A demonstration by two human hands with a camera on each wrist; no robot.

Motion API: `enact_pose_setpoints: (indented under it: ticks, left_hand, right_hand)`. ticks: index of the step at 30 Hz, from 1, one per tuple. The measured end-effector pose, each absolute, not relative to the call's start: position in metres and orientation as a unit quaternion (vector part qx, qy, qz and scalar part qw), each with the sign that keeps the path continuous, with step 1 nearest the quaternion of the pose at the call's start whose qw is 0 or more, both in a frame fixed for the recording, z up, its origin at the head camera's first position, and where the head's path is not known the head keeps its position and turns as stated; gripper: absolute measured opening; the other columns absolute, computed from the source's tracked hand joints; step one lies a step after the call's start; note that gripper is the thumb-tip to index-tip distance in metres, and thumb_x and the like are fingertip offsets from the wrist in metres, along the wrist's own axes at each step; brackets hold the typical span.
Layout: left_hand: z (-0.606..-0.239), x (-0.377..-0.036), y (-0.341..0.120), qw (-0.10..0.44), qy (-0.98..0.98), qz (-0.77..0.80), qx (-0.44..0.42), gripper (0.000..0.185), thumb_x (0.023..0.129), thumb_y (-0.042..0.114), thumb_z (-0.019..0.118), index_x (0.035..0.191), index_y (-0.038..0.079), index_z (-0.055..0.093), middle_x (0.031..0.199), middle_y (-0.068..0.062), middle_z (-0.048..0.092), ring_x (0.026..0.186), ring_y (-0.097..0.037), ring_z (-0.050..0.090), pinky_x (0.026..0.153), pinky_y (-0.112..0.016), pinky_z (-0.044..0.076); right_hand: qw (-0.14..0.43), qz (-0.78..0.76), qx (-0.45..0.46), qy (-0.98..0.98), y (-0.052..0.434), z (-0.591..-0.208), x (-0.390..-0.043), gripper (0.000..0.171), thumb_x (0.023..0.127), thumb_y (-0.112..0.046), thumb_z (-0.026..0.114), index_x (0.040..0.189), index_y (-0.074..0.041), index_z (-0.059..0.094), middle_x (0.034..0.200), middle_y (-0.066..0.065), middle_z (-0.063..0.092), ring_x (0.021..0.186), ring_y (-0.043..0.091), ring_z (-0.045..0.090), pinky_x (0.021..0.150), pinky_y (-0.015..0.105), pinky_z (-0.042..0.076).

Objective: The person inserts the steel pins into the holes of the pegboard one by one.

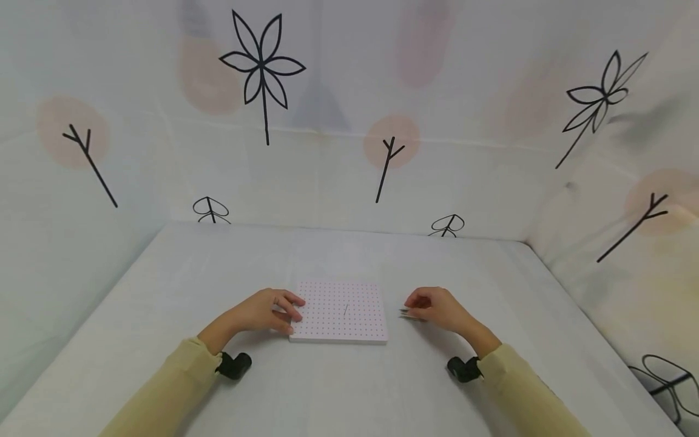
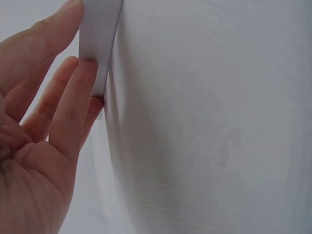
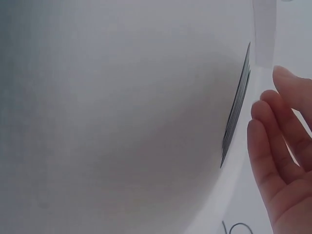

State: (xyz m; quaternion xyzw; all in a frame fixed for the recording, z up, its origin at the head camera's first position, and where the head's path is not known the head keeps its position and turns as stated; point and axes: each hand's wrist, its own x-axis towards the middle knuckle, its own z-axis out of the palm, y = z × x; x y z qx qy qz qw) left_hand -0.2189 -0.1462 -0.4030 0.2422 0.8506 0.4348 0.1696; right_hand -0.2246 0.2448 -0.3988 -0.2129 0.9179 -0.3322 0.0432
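Note:
A white board (image 1: 327, 323) dotted with rows of small holes lies flat on the table in front of me. One thin pin (image 1: 346, 309) stands near its middle. My left hand (image 1: 267, 311) rests at the board's left edge, its straight fingers (image 2: 73, 92) pressing against the board's side (image 2: 100, 44). A small bundle of thin dark pins (image 1: 406, 314) lies on the table just right of the board. My right hand (image 1: 434, 306) hovers beside them with loosely curled fingers (image 3: 273, 141). In the right wrist view those pins (image 3: 236, 109) lie apart from the fingers.
A white cloth covers the table (image 1: 349, 388), and printed fabric walls (image 1: 262, 121) close it in at the back and both sides. Black wrist cameras (image 1: 235, 365) sit below each yellow sleeve.

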Motion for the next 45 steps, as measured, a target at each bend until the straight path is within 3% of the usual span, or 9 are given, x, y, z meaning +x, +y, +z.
enact_pose_setpoints:
  ticks: [9, 22, 45]
  left_hand:
    - [-0.402, -0.218, -0.145, 0.167, 0.850, 0.434, 0.247, 0.018, 0.069, 0.007, 0.081, 0.085, 0.010, 0.074, 0.120, -0.006, 0.057, 0.113, -0.027, 0.051, 0.085, -0.028, 0.049]
    - [-0.403, -0.219, -0.146, 0.173, 0.847, 0.438, 0.246, 0.018, 0.069, 0.007, 0.081, 0.086, 0.010, 0.074, 0.121, -0.007, 0.057, 0.108, -0.025, 0.056, 0.085, -0.029, 0.049]
    - [-0.404, -0.221, -0.146, 0.168, 0.852, 0.429, 0.247, 0.018, 0.069, 0.008, 0.081, 0.085, 0.012, 0.074, 0.121, -0.005, 0.057, 0.110, -0.025, 0.054, 0.084, -0.027, 0.049]
  right_hand:
    - [0.071, -0.296, -0.212, 0.928, 0.250, -0.398, -0.232, 0.009, 0.080, -0.003, 0.070, 0.088, -0.006, 0.066, 0.085, -0.002, 0.061, 0.078, 0.014, 0.054, 0.072, 0.031, 0.049]
    - [0.136, -0.296, -0.184, 0.927, 0.252, -0.397, -0.238, 0.005, 0.083, -0.008, 0.068, 0.081, -0.004, 0.066, 0.075, -0.003, 0.060, 0.069, 0.013, 0.050, 0.062, 0.027, 0.044]
    - [0.137, -0.280, -0.215, 0.926, 0.254, -0.398, -0.239, 0.005, 0.086, -0.006, 0.064, 0.081, -0.006, 0.062, 0.075, -0.004, 0.057, 0.072, 0.014, 0.048, 0.064, 0.027, 0.042]
